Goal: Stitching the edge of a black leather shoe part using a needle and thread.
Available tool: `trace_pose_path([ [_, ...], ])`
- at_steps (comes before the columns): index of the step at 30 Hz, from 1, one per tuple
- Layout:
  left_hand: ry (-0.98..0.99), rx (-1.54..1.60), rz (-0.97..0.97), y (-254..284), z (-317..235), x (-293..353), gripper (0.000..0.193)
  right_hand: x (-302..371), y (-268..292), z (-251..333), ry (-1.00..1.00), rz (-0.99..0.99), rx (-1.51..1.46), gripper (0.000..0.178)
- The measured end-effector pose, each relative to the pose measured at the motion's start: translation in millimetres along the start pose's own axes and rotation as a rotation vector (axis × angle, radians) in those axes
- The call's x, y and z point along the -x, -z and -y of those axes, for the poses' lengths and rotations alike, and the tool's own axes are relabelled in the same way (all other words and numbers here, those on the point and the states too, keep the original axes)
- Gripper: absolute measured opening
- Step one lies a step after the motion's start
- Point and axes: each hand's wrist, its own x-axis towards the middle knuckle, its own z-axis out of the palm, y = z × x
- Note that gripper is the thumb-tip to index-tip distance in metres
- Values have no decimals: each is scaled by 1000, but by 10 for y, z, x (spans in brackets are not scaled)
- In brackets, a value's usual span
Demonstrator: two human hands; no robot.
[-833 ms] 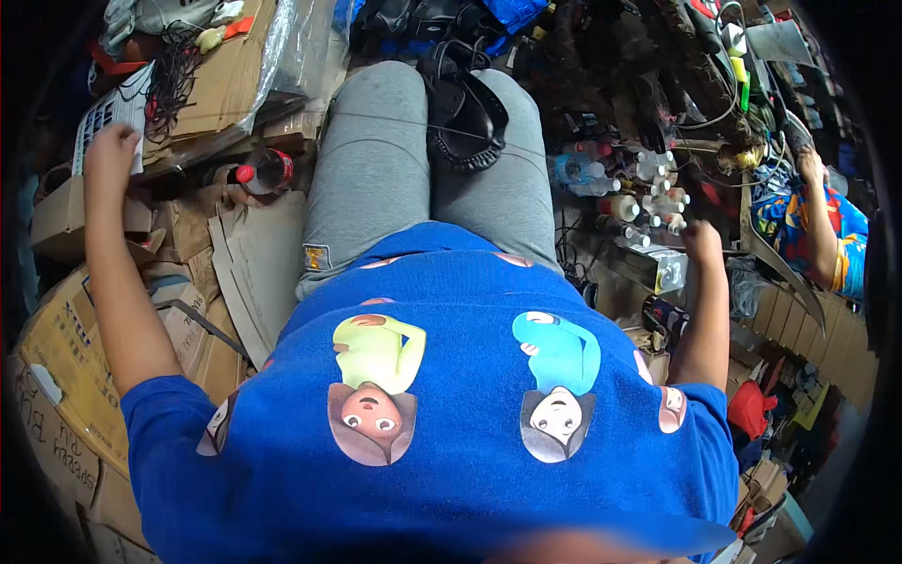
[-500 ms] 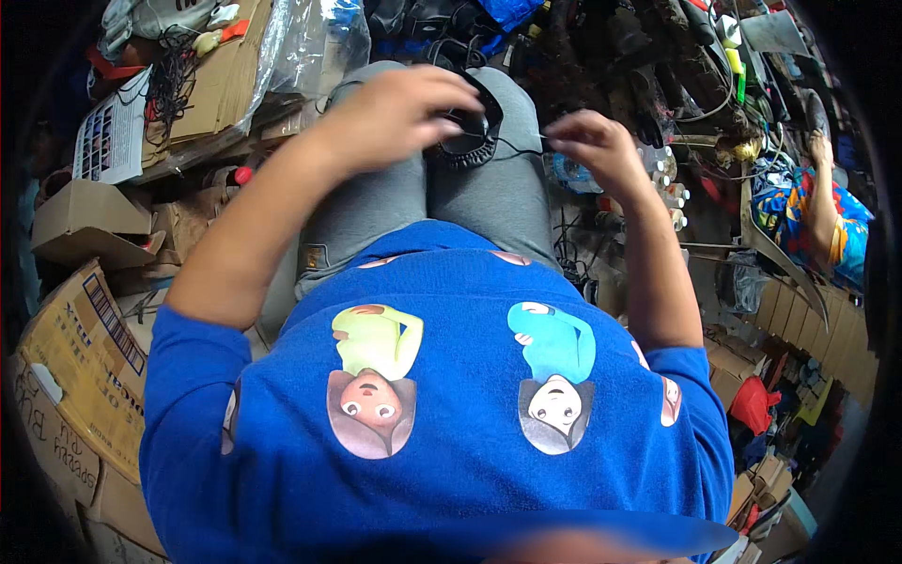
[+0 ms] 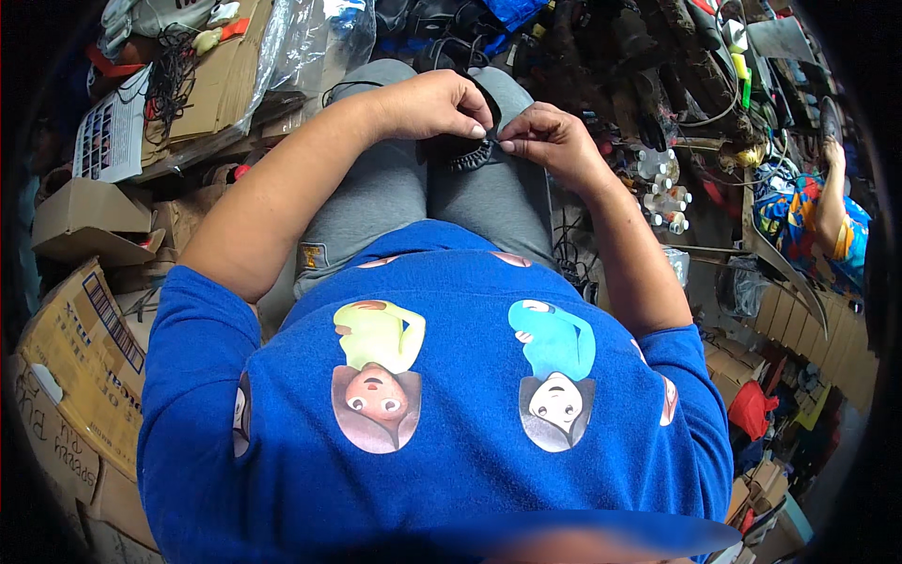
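A black shoe-like piece (image 3: 472,158) with a ribbed, toothed edge rests on my grey-trousered thighs (image 3: 376,193), toward the knees. Over its left side, my left hand (image 3: 440,101) has thumb and forefinger pinched together; what lies between them is too small to make out. My right hand (image 3: 556,141) pinches just beside its right edge, close to the left fingertips. A dark thread runs between the piece and the right fingers, barely visible. The hands cover much of the piece.
Cardboard sheets (image 3: 209,89) and an open cardboard box (image 3: 94,223) lie to the left. Several small clear bottles (image 3: 665,193) stand right of my knees. Dark shoes (image 3: 437,21) lie beyond them. Another person's arm (image 3: 831,202) shows at the far right.
My right hand has come inward from the right, where it held the thread stretched away from the piece. My left hand has shifted slightly, and both hands now pinch close together.
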Motion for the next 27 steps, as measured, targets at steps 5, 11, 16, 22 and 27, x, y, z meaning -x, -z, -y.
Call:
trace_pose_path([
  [5, -8, 1, 72, 21, 23, 12, 26, 146, -97, 98, 87, -86, 123, 18],
  [11, 51, -106, 139, 19, -130, 11, 29, 209, -79, 256, 140, -105, 354, 18],
  [16, -31, -240, 153, 10, -95, 29, 27, 54, -4, 569, 281, 146, 768, 16],
  [22, -54, -226, -85, -70, 2, -63, 21, -67, -23, 487, 273, 193, 757, 11],
  [27, -140, -237, -177, -114, 107, -86, 19, -93, 20, 454, 125, 225, 623, 7],
])
